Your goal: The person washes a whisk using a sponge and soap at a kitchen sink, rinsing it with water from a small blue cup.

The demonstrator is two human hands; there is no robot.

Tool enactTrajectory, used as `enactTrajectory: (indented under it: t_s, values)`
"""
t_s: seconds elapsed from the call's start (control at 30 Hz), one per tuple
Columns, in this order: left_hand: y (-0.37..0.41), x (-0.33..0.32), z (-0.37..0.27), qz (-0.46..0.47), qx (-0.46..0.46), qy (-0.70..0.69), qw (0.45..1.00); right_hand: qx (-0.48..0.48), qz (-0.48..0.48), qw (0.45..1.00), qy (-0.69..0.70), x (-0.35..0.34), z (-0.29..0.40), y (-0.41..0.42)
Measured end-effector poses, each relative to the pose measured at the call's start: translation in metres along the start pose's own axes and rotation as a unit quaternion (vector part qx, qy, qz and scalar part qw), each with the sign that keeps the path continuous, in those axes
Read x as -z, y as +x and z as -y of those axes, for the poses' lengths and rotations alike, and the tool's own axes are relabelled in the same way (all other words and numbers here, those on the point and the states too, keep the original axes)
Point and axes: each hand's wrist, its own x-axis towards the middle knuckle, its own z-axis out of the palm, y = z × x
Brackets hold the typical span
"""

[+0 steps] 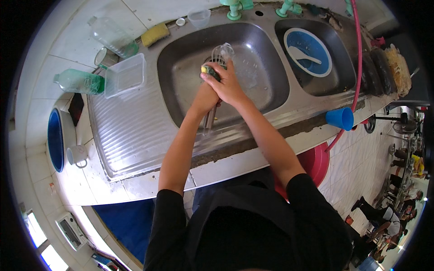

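Observation:
Over the left basin of a stainless steel sink [179,81], my left hand [206,96] grips the handle of a wire whisk [222,52], whose soapy wire end points toward the back of the basin. My right hand [225,81] holds a green and yellow scouring sponge [211,71] close against the whisk and my left hand. The whisk's handle end shows below my hands, near the front rim. White suds lie on the basin floor. In the right basin sits a blue bowl with a white rim [307,37], holding a white spoon or rice paddle [305,57].
A yellow sponge [155,35], a clear plastic container [125,76], a can and plastic bottles [79,82] stand at the left. A white mug [77,155] is near a blue-lined tub. A blue cup [339,118] and pink hose [358,57] are at the right. People are in the far background.

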Motion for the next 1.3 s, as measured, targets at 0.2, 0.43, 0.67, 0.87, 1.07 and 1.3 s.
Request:
enactTrajectory:
  t_s: [0.2,0.43,0.67,0.87,1.07,1.3]
  values:
    - [-0.015,-0.016,-0.024,0.018,-0.02,-0.007,1.0,-0.01,-0.16,0.987,0.014,0.02,0.011,0.036]
    - [-0.03,-0.001,-0.011,0.099,0.005,-0.058,0.993,-0.24,0.203,0.864,0.394,0.066,0.009,0.07]
    - [-0.009,-0.023,-0.025,-0.186,-0.156,0.308,0.92,-0.246,0.032,0.928,0.278,0.054,0.026,0.066]
    - [-0.007,-0.002,-0.036,-0.093,-0.211,0.211,0.95,-0.261,0.124,0.846,0.448,0.075,0.016,0.078]
    - [-0.021,0.01,-0.079,0.129,-0.027,-0.124,0.983,-0.247,0.033,0.843,0.478,0.084,0.029,0.074]
    - [-0.028,0.006,-0.065,0.198,0.012,-0.173,0.965,-0.184,0.173,0.871,0.421,0.073,0.048,0.061]
